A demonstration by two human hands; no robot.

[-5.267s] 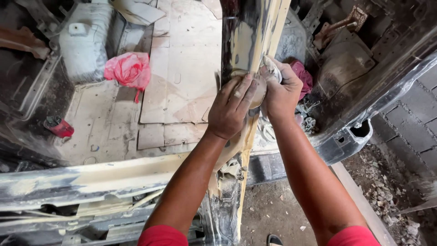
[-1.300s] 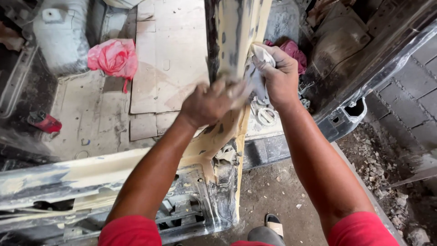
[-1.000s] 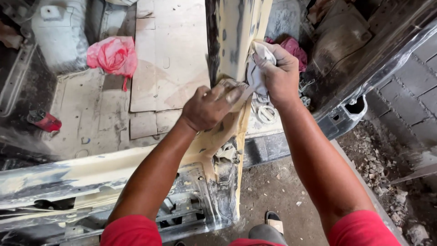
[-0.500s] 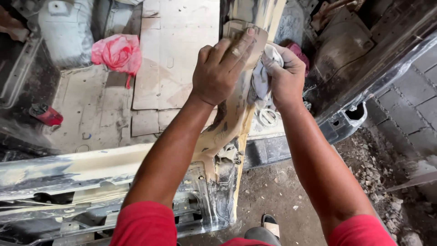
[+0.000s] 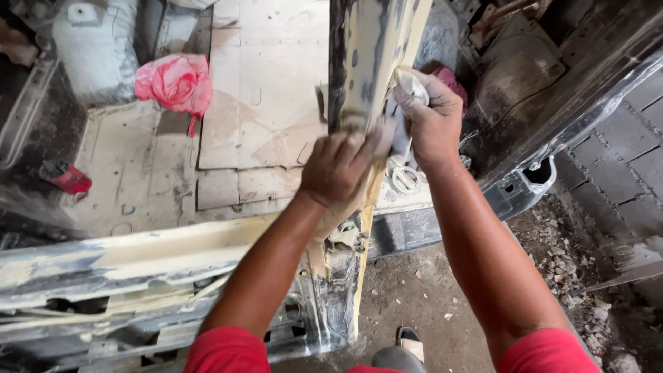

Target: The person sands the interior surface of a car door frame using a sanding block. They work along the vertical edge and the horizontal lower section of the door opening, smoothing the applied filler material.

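left hand (image 5: pixel 338 169) on putty-coated pillar (image 5: pixel 376 62), right hand (image 5: pixel 431 121) clutching white rag (image 5: pixel 407 93)

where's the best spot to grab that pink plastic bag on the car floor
Probably by the bunched, knotted part at the lower right of the pink bag, coming straight down from above. It lies crumpled and loose on the flat floor panel, with open space around it. Both hands are busy: the left hand presses on the pillar, and the right hand clutches a rag.

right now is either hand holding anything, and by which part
The right hand grips a bunched white rag around its middle, beside the filler-coated pillar. The left hand presses on the pillar; blur hides any object under it.
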